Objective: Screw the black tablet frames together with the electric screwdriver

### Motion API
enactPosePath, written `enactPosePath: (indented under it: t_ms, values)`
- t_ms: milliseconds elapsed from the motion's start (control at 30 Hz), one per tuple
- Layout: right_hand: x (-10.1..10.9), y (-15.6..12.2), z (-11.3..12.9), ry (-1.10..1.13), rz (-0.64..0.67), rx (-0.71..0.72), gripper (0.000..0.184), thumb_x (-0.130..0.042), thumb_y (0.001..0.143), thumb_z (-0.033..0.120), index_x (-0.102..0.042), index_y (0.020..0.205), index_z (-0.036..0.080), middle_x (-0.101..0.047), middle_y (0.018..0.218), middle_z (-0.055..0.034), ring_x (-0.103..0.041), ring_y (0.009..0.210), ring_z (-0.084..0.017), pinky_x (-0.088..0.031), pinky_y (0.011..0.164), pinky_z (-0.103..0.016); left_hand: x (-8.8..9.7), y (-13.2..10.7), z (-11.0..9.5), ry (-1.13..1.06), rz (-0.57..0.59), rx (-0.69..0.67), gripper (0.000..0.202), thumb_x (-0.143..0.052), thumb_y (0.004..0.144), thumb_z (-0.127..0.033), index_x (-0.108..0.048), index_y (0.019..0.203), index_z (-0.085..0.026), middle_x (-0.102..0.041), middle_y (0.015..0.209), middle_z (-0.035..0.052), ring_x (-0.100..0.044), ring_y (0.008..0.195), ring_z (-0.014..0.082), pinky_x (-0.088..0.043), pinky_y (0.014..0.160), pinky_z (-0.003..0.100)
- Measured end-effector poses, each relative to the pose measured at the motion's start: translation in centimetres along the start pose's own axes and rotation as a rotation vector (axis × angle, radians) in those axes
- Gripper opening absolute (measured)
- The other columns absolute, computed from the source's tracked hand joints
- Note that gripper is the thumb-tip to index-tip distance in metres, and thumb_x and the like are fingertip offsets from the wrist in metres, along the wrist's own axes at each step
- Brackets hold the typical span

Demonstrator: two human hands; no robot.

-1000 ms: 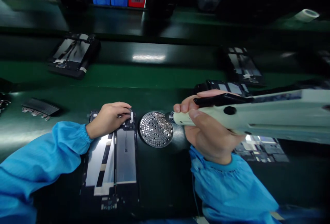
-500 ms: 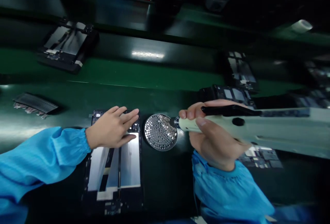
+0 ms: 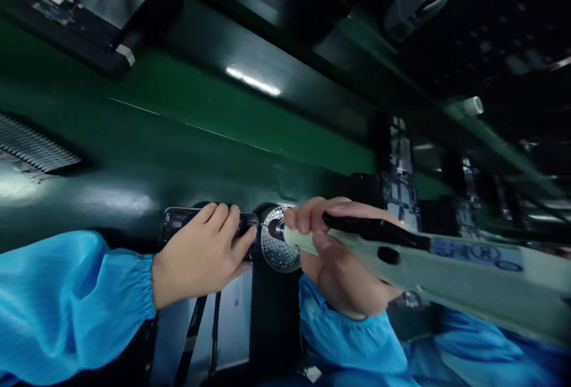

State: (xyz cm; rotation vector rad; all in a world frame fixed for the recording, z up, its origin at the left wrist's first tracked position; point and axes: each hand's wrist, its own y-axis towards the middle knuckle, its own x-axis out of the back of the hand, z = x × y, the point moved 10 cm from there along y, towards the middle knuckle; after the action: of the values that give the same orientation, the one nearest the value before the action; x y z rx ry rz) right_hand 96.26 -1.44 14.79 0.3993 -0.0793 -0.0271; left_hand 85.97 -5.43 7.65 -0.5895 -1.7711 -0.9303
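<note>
My left hand (image 3: 205, 256) lies over the upper part of an opened tablet (image 3: 225, 327), its fingers reaching across the dark top end. Pale panels and dark ribbon cables show below the hand. My right hand (image 3: 339, 250) is wrapped round a pale green electric screwdriver (image 3: 459, 280) with a black lever. The screwdriver's tip points left, above a round perforated metal screw tray (image 3: 281, 259) and close to the tablet's right edge. Part of the tray is hidden behind the screwdriver and my right fingers.
Another opened tablet (image 3: 102, 0) lies at upper left. A dark ridged strip (image 3: 35, 143) is at the left edge. Further device assemblies (image 3: 401, 167) stand at right on the green bench (image 3: 214, 113). A white roll-like item (image 3: 473, 106) is at upper right.
The view has tilted and shifted. My right hand has brought the screwdriver left across the screw tray to near the tablet's edge. My left fingers are more bent over the tablet's top.
</note>
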Motion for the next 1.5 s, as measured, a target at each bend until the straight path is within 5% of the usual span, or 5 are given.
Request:
enactPosePath:
  t_ms: [500, 767, 1133, 1500]
  values:
    - [-0.3, 0.0, -0.8, -0.045, -0.035, -0.117, 0.023, -0.068, 0.074, 0.002, -0.070, 0.085, 0.023, -0.057, 0.066, 0.0034, -0.056, 0.064, -0.014, -0.053, 0.059, -0.034, 0.1, 0.2, -0.3, -0.001, -0.023, -0.019, 0.048, -0.046, 0.101, -0.041, -0.065, 0.128, -0.005, -0.069, 0.114, 0.0267, -0.067, 0.107, 0.0392, -0.053, 0.088, 0.050]
    - [-1.0, -0.6, -0.9, -0.062, 0.052, -0.088, 0.028, -0.064, 0.078, 0.001, -0.069, 0.092, 0.024, -0.055, 0.071, 0.0023, -0.056, 0.066, -0.014, -0.052, 0.061, -0.036, 0.2, 0.1, -0.4, -0.012, -0.017, -0.009, 0.047, -0.045, 0.102, -0.038, -0.065, 0.129, -0.005, -0.069, 0.117, 0.0268, -0.067, 0.108, 0.0393, -0.053, 0.090, 0.050]
    - [6.2, 0.3, -1.3, -0.061, -0.229, 0.026, 0.026, -0.071, 0.069, 0.014, -0.074, 0.091, 0.028, -0.052, 0.066, 0.0033, -0.054, 0.061, -0.014, -0.048, 0.053, -0.030, 0.3, -0.1, -0.1, -0.010, -0.074, -0.025, 0.043, -0.058, 0.096, -0.035, -0.069, 0.125, -0.006, -0.070, 0.115, 0.0278, -0.068, 0.107, 0.0394, -0.057, 0.088, 0.051]
    - [6.1, 0.2, -3.7, -0.061, -0.255, -0.012, 0.021, -0.071, 0.069, 0.014, -0.071, 0.086, 0.027, -0.052, 0.065, 0.0036, -0.056, 0.062, -0.015, -0.051, 0.055, -0.033, 0.8, -0.1, 0.0, -0.022, -0.089, -0.016, 0.042, -0.058, 0.096, -0.036, -0.069, 0.124, -0.006, -0.071, 0.114, 0.0261, -0.069, 0.104, 0.0377, -0.059, 0.085, 0.049]
